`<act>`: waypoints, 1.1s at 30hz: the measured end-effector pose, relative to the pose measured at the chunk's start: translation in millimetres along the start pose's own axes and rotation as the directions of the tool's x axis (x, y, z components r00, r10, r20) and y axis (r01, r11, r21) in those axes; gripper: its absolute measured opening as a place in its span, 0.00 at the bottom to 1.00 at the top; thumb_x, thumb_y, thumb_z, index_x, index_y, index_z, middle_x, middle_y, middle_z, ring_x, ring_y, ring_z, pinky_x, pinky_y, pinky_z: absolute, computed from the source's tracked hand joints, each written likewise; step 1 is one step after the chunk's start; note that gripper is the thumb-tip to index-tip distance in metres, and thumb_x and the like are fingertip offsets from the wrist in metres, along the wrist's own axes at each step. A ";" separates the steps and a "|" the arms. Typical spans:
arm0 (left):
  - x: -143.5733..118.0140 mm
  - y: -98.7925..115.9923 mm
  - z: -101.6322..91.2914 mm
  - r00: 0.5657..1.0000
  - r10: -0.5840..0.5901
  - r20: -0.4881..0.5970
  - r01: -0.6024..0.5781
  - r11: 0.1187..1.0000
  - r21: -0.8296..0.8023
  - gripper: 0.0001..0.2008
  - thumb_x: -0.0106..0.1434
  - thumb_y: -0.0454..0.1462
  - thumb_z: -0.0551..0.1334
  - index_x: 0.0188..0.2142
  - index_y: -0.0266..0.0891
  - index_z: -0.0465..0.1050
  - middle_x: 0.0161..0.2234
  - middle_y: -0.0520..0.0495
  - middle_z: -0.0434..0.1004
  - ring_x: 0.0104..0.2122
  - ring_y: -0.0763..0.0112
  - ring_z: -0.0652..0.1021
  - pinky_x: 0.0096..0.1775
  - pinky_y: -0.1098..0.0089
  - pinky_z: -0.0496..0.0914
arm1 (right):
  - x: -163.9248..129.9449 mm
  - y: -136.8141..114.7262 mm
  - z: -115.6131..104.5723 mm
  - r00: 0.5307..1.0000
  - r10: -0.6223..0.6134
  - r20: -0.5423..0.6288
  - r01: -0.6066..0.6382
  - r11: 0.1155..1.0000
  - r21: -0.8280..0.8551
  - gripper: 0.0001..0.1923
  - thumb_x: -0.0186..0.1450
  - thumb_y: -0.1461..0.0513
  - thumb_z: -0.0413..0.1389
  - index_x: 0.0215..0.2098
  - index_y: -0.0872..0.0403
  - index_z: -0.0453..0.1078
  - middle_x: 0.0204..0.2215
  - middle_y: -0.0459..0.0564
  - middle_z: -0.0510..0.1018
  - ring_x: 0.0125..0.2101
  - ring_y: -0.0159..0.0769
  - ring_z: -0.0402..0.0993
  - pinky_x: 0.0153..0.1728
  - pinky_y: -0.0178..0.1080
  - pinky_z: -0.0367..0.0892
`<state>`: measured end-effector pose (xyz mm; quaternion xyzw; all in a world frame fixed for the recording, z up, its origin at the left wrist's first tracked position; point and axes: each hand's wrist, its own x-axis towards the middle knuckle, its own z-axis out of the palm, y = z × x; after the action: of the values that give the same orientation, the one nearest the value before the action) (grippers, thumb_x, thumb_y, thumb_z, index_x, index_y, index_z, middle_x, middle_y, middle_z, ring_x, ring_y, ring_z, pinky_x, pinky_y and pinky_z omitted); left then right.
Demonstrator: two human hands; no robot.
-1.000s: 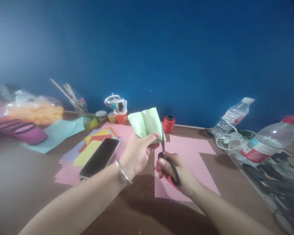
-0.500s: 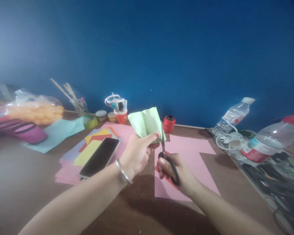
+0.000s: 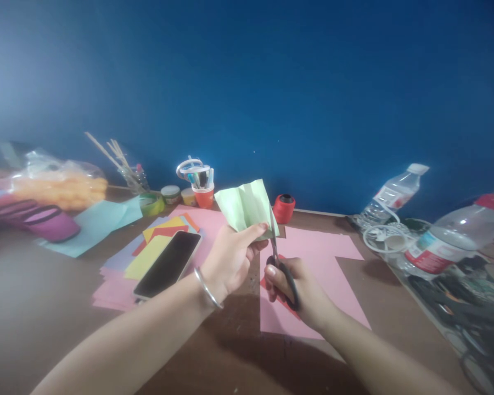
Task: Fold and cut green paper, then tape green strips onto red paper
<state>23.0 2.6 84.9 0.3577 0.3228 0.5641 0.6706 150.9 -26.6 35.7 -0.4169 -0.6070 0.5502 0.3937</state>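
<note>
From my remote seat I see the left hand (image 3: 230, 258) pinching a pale green folded sheet of paper (image 3: 245, 206) by its lower right corner, thumb on top, holding it up above the brown wooden table (image 3: 45, 323). The right hand (image 3: 298, 291) has its fingers curled tight through the black loops of a pair of black-handled metal scissors (image 3: 280, 263), blades pointing up and sitting right against the green paper's right edge; blades look nearly together, can't tell if they're biting in or just touching. A thin silver bangle (image 3: 208, 288) rides on the left wrist. Under the right hand lies a big pink paper sheet (image 3: 325, 263) flat on the table. Left of the hands there's a fanned pile of coloured paper sheets (image 3: 148, 249) with a black smartphone (image 3: 168, 264) lying on top, screen up. Back by the blue wall: a red spool of thread (image 3: 284, 208), an orange cup stuffed with pens (image 3: 203, 192), and a clear jar with wooden sticks (image 3: 134, 178). Off to the right, 2 clear plastic water bottles, one white-capped (image 3: 391, 195), one red-capped (image 3: 456, 233), both leaning over.
</note>
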 end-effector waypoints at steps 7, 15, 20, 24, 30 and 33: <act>-2.4 0.9 2.1 0.999 -0.034 0.004 0.034 0.999 0.018 0.02 0.52 0.30 0.63 0.28 0.31 0.72 0.29 0.45 0.74 0.29 0.73 0.74 0.32 0.72 0.69 | 0.8 -4.2 -1.4 0.999 -0.047 -0.004 0.047 0.998 -0.049 0.23 0.60 0.48 0.50 0.18 0.57 0.62 0.15 0.45 0.68 0.18 0.28 0.62 0.23 0.33 0.57; -1.9 -0.3 1.7 1.000 -0.008 0.002 0.008 1.000 0.006 0.05 0.51 0.32 0.64 0.30 0.32 0.73 0.28 0.47 0.74 0.28 0.73 0.73 0.31 0.72 0.69 | -0.1 -7.8 -1.2 0.999 -0.043 -0.004 0.043 0.998 -0.052 0.22 0.60 0.48 0.50 0.18 0.56 0.62 0.15 0.45 0.67 0.18 0.28 0.62 0.22 0.33 0.57; -1.2 -0.6 1.6 1.000 0.010 -0.005 -0.010 1.000 -0.006 0.08 0.51 0.32 0.64 0.32 0.32 0.73 0.29 0.47 0.74 0.28 0.73 0.74 0.32 0.71 0.68 | -0.1 -9.7 -1.0 1.000 -0.014 -0.019 0.013 0.997 -0.074 0.23 0.59 0.48 0.51 0.17 0.57 0.63 0.14 0.45 0.68 0.15 0.26 0.60 0.19 0.32 0.55; -1.0 -0.6 1.5 1.000 0.014 -0.004 -0.014 1.000 -0.006 0.09 0.51 0.32 0.64 0.34 0.32 0.73 0.29 0.46 0.75 0.29 0.73 0.74 0.32 0.71 0.68 | 0.2 -9.1 -1.1 1.000 -0.007 -0.020 0.005 0.997 -0.071 0.23 0.59 0.47 0.51 0.18 0.57 0.63 0.14 0.45 0.68 0.14 0.26 0.59 0.18 0.31 0.55; -1.3 0.1 2.4 1.000 0.006 -0.025 -0.006 1.000 -0.025 0.11 0.49 0.31 0.65 0.34 0.31 0.74 0.29 0.45 0.75 0.28 0.72 0.74 0.33 0.71 0.67 | 0.0 -8.9 -1.8 1.000 -0.001 -0.029 -0.002 0.995 -0.102 0.24 0.58 0.46 0.50 0.17 0.57 0.63 0.14 0.46 0.68 0.16 0.28 0.63 0.21 0.33 0.58; -1.1 0.3 2.2 1.000 0.010 -0.018 -0.010 1.000 -0.030 0.11 0.49 0.31 0.65 0.34 0.32 0.74 0.29 0.46 0.75 0.28 0.73 0.74 0.33 0.71 0.67 | -0.1 -9.9 -1.8 0.999 -0.002 -0.033 -0.002 0.993 -0.122 0.25 0.58 0.46 0.50 0.16 0.57 0.63 0.14 0.46 0.68 0.16 0.29 0.64 0.21 0.33 0.59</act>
<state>24.5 1.3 86.3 0.3443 0.3183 0.5753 0.6702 151.9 -26.5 45.8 -0.4492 -0.6329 0.5053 0.3772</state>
